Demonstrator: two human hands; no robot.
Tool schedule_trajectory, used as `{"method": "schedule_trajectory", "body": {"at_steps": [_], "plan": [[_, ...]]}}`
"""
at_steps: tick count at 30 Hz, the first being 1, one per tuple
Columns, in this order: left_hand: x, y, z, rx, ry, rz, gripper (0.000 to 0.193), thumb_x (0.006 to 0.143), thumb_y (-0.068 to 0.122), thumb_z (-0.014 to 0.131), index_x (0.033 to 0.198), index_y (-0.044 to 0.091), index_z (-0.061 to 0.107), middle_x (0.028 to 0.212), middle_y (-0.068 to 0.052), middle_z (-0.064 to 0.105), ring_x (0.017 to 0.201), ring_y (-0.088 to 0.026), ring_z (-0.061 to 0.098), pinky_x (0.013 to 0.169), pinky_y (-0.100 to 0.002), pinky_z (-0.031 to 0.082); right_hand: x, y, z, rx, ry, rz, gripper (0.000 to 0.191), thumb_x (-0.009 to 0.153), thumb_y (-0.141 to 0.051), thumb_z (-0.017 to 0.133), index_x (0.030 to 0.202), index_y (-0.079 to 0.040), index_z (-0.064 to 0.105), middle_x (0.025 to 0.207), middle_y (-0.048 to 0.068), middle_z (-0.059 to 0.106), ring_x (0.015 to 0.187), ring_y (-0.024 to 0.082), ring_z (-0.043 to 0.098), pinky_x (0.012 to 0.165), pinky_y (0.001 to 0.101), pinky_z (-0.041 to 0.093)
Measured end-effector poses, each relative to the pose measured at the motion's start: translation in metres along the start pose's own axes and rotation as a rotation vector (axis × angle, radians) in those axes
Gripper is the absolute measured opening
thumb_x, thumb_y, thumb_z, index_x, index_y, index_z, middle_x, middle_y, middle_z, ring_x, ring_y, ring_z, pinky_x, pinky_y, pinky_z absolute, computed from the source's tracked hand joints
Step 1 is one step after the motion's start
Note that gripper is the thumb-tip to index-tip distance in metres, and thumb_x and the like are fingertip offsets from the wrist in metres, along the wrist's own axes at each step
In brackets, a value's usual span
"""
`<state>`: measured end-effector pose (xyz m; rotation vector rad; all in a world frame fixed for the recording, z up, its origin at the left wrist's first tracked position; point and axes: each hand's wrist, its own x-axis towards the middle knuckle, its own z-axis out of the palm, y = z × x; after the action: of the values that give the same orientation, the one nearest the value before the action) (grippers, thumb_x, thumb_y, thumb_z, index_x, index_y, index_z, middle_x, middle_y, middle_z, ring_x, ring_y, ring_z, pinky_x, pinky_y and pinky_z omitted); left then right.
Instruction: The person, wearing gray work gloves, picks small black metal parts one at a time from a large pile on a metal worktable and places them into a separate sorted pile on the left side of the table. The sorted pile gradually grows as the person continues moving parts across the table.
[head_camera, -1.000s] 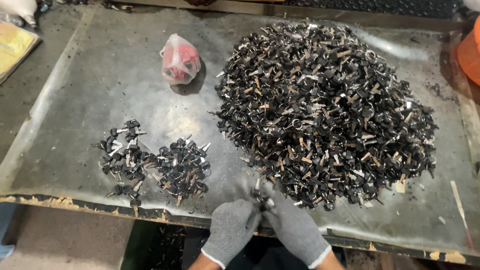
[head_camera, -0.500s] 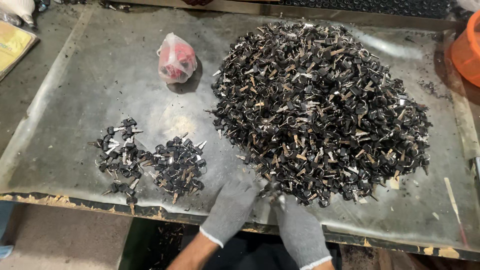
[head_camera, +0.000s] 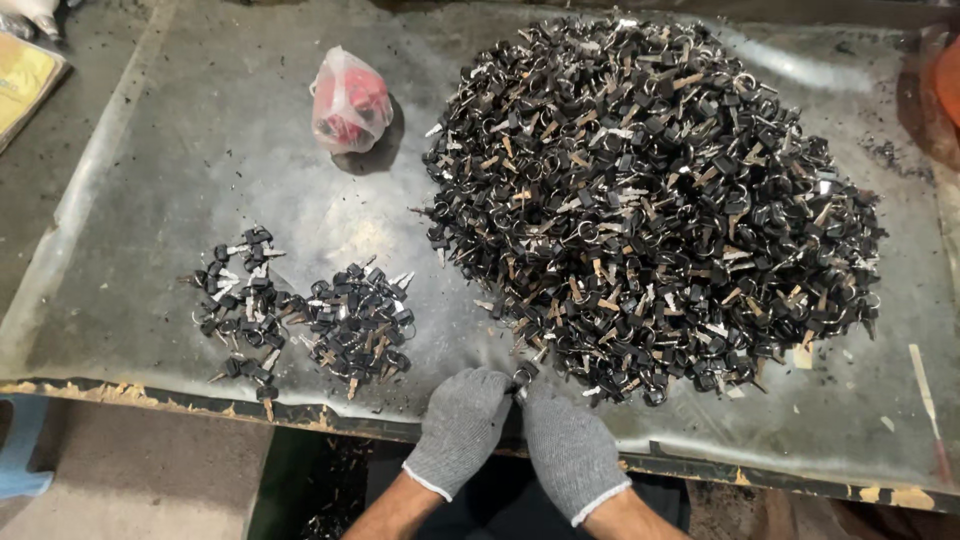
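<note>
Grey-gloved left hand (head_camera: 462, 425) and right hand (head_camera: 568, 445) — grips apparently pinching one black key (head_camera: 523, 375) — below pink bag (head_camera: 349, 100).

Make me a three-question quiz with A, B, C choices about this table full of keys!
1. Where is the big pile of keys?
A. right of the small piles
B. on the floor
C. inside the bag

2. What colour are the gloves?
A. red
B. grey
C. yellow

3. What are the hands doing?
A. resting far apart
B. lifting the plastic bag
C. meeting at the big pile's near edge

Answers: 1 A, the small piles lie to its left on the table. 2 B, both the left hand and the right hand wear grey knit gloves. 3 C, their fingers touch by the pile.
</note>
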<state>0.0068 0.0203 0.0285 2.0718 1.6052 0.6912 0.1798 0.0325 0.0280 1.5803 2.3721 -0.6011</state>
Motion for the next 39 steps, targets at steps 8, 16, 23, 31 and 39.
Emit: {"method": "schedule_trajectory", "body": {"at_steps": [8,16,23,31,39], "plan": [[-0.004,-0.006,0.007,-0.027,0.006,-0.028,0.015,0.084,0.011,0.072,0.097,0.005,0.071,0.093,-0.013,0.071,0.087,-0.033,0.07,0.077,-0.047,0.055,-0.003,0.006,-0.025,0.237,-0.012,-0.002,0.034,0.099,-0.021,0.054,0.125,0.0,0.052,0.108,0.02,0.07,0.091,0.033,0.075,0.069,0.0422,0.065],[-0.009,-0.008,0.015,-0.036,0.153,0.127,0.017,0.085,0.008,0.071,0.102,0.003,0.069,0.095,-0.014,0.071,0.089,-0.034,0.069,0.081,-0.047,0.055,-0.005,-0.003,-0.024,0.106,-0.024,0.07,0.027,0.1,-0.017,0.055,0.123,-0.002,0.054,0.101,0.015,0.073,0.086,0.028,0.076,0.067,0.0389,0.062],[-0.017,-0.003,0.016,-0.05,0.135,0.091,0.04,0.078,0.0,0.065,0.118,0.002,0.067,0.098,-0.014,0.071,0.095,-0.034,0.069,0.085,-0.046,0.055,-0.015,-0.009,-0.015,0.03,0.177,-0.021,0.029,0.089,-0.006,0.06,0.118,0.0,0.057,0.099,0.018,0.071,0.084,0.03,0.076,0.057,0.0369,0.064],[-0.015,0.002,0.008,-0.123,0.189,-0.063,0.045,0.081,0.011,0.073,0.122,-0.003,0.065,0.087,-0.01,0.072,0.081,-0.032,0.069,0.071,-0.046,0.056,0.007,0.019,-0.024,0.426,-0.054,-0.095,0.024,0.099,-0.018,0.054,0.116,-0.003,0.063,0.103,0.022,0.073,0.092,0.034,0.074,0.077,0.041,0.06],[-0.019,0.002,0.015,0.063,0.094,-0.129,0.016,0.083,0.019,0.077,0.086,0.007,0.067,0.077,-0.012,0.066,0.071,-0.033,0.067,0.062,-0.047,0.053,-0.017,0.003,-0.003,0.252,-0.272,0.214,0.054,0.107,-0.019,0.048,0.157,-0.009,0.031,0.137,0.015,0.061,0.098,0.024,0.078,0.079,0.0346,0.067]]}}
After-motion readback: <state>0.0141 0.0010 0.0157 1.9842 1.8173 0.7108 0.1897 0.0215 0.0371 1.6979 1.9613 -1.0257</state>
